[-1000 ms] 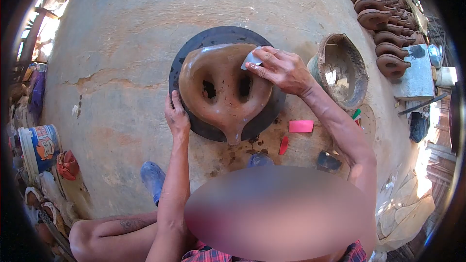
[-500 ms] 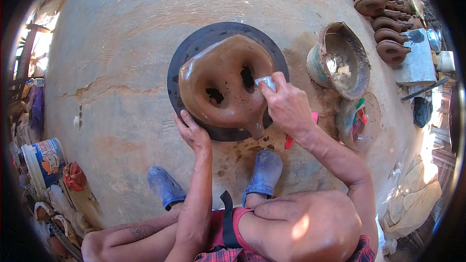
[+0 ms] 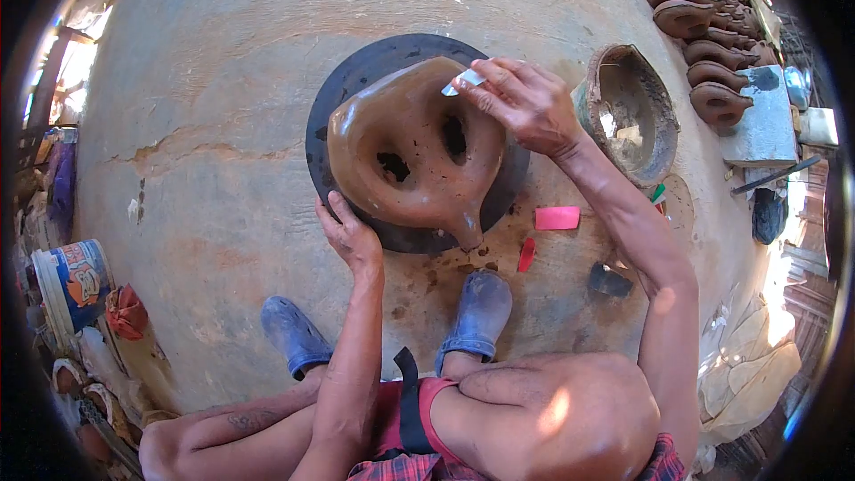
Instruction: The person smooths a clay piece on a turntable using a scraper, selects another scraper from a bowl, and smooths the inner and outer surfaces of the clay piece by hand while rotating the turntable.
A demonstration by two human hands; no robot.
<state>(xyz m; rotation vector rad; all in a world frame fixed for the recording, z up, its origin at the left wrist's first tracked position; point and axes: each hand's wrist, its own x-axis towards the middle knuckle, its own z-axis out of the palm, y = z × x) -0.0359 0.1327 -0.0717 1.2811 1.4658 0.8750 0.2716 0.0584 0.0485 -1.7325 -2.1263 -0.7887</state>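
Note:
A wet brown clay piece (image 3: 423,147) with two dark ragged holes and a pointed spout-like end towards me rests on a round black board (image 3: 331,89). My left hand (image 3: 354,240) is at the board's near left rim, thumb on the upper edge and fingers along the outside. Above the far right part of the clay is my right hand (image 3: 534,107), pinching a small, pale, flat scraper (image 3: 465,82). The scraper's tip overlaps the clay surface beyond the right hole.
Right of the board stands a crusted basin (image 3: 637,138). A pink strip (image 3: 557,218), a red piece (image 3: 527,254) and a dark block (image 3: 611,280) lie nearer me. Brown clay pieces (image 3: 681,18) line the far right; a bucket (image 3: 76,285) stands left. Blue clogs (image 3: 481,307) flank the near floor.
My right hand has moved away from me with the scraper, from beside the right hole to the clay's far right part. My left hand stays at the board's rim.

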